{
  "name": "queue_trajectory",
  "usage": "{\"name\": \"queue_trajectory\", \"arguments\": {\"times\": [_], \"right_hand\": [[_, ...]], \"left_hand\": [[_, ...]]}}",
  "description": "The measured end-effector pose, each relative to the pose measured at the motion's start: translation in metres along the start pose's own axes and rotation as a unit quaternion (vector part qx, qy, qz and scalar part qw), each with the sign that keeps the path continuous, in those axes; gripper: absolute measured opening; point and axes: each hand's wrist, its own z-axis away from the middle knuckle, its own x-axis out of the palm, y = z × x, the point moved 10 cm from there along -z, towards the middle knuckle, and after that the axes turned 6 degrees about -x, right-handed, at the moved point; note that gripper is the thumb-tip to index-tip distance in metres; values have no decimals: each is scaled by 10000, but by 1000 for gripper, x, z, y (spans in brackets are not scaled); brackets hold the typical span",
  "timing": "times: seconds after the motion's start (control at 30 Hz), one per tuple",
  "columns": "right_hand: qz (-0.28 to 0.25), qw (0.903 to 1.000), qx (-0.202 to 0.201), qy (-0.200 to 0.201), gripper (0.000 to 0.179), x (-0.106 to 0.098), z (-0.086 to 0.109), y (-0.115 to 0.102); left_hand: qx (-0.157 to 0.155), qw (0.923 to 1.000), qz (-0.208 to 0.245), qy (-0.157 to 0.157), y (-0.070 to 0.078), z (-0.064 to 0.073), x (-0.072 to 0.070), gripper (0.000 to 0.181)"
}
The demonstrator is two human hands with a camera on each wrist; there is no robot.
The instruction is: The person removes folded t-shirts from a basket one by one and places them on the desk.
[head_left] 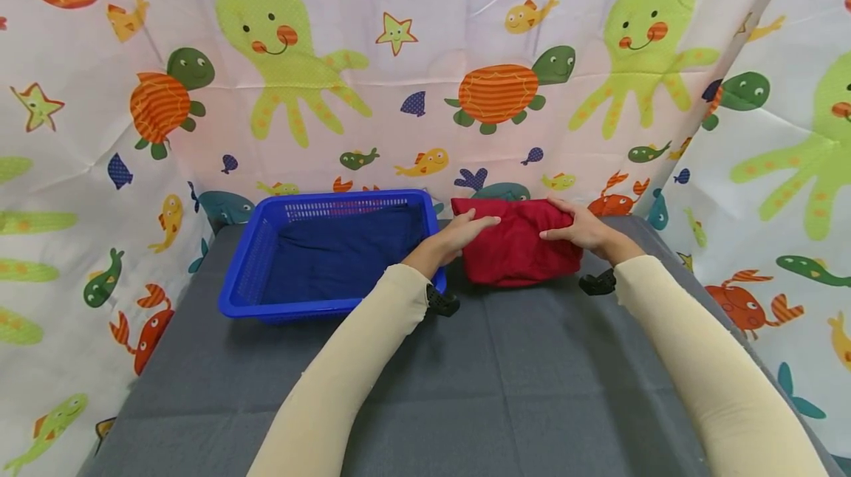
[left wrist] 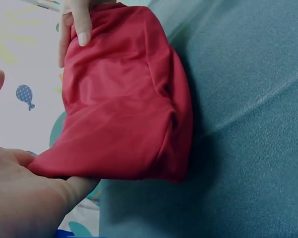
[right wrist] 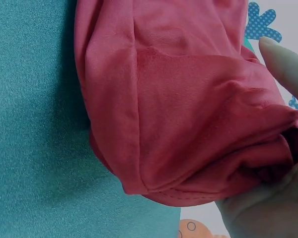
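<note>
Red cloth bundle — long axis left to right; left hand grips left end; right hand grips right.

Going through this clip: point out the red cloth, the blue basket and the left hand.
Red cloth [head_left: 513, 252]: head view, middle of its front face.
Blue basket [head_left: 292, 309]: head view, front rim.
Left hand [head_left: 452, 236]: head view, middle of the hand.

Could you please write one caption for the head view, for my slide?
Left hand and right hand hold a red cloth beside a blue basket with dark blue fabric inside.
</note>
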Motion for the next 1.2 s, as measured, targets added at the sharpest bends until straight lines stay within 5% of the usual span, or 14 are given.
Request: {"name": "queue_trajectory", "arguments": {"times": [0.2, 0.43, 0.57, 0.9, 1.2], "right_hand": [[87, 9999, 132, -46, 94, 2, 2, 4], [1070, 9913, 729, -221, 90, -7, 10, 10], [1395, 9864, 818, -286, 83, -12, 14, 8], [1249, 9921, 104, 24, 71, -15, 16, -25], [1172, 9920, -414, -208, 66, -2, 19, -57]], "left_hand": [[37, 9999, -108, 87, 0, 1, 0, 92], [351, 9971, -393, 556, 8, -1, -10, 85], [359, 9970, -383, 575, 10, 1, -14, 82], [555, 9949, -763, 366, 18, 21, -16, 68], [676, 9973, -238, 149, 28, 41, -32, 53]]}}
